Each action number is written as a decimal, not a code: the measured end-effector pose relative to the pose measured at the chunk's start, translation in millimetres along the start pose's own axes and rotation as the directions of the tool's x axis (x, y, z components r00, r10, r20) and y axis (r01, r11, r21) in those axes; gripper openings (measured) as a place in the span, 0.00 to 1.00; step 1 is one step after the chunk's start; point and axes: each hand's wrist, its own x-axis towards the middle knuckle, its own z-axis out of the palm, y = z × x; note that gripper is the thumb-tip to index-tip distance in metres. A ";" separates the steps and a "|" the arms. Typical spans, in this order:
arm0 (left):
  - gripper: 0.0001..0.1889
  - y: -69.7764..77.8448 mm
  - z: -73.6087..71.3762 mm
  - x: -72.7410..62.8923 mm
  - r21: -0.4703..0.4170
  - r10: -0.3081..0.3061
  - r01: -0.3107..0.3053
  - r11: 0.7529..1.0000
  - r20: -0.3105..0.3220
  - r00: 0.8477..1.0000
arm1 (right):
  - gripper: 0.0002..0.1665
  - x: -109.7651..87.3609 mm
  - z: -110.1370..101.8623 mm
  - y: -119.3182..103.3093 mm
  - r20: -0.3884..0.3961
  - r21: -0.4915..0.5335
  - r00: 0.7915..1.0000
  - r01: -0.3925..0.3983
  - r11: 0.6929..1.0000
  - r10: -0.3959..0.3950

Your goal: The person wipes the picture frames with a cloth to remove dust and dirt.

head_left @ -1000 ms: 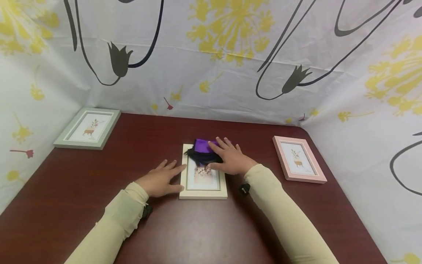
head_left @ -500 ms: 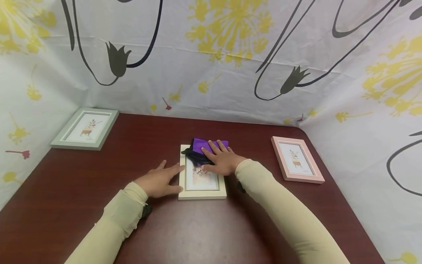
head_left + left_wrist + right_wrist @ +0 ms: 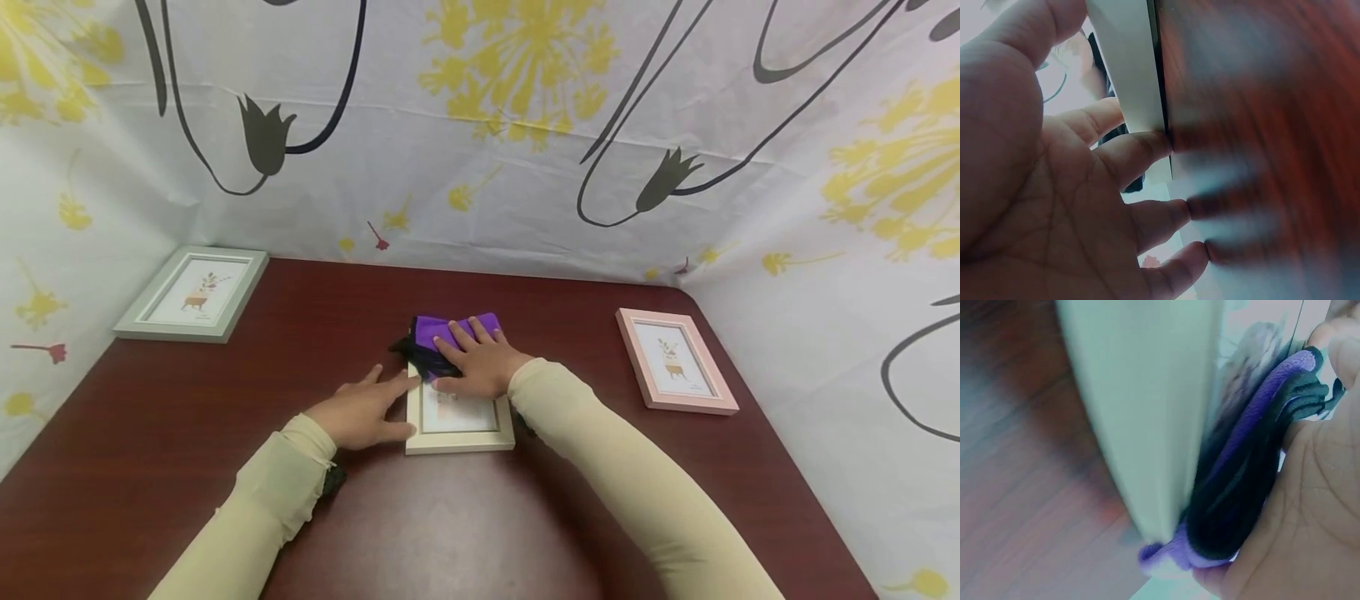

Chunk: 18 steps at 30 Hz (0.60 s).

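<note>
A cream picture frame [image 3: 460, 443] lies flat on the dark red-brown table. Its far half is covered by a folded purple cloth [image 3: 431, 327] with black edging. My right hand [image 3: 483, 368] presses on this cloth with spread, straight fingers, and the right wrist view shows the folded cloth [image 3: 1238, 481] between the palm and the picture. At the frame's left side rests my left hand [image 3: 360, 412], its thumb and index finger touching the border. In the left wrist view the fingertips [image 3: 1154, 145] meet the frame's side and the tabletop.
A grey-green picture frame [image 3: 217, 321] lies at the table's far left corner. On the right lies a pink one [image 3: 693, 404]. White floral fabric [image 3: 480, 233] hangs along the table's back and both sides.
My right hand has slid the purple cloth leftward across the top of the cream frame, its black edge now past the left border. The left hand stays at the frame's side.
</note>
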 end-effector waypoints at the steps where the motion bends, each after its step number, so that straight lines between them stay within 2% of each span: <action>1: 0.42 -0.1 -0.2 -0.1 0.000 0.003 -0.003 1.000 0.000 1.000 | 0.49 1.5 -1.5 -2.2 0.005 0.002 1.000 0.000 1.000 0.000; 5: 0.42 -0.6 -1.0 -0.5 0.000 0.010 -0.010 1.000 0.001 1.000 | 0.48 5.5 -5.7 -6.5 0.018 0.010 1.000 0.000 1.000 -0.001; 10: 0.42 0.5 -1.5 0.0 0.000 0.013 -0.013 1.000 -0.011 1.000 | 0.46 1.2 -2.7 0.5 -0.009 0.001 1.000 -0.017 1.000 0.017; 18: 0.42 2.5 -2.3 -1.4 -0.019 -0.015 0.015 1.000 -0.003 1.000 | 0.45 -13.5 -3.0 17.2 0.040 0.076 0.989 -0.143 0.987 0.140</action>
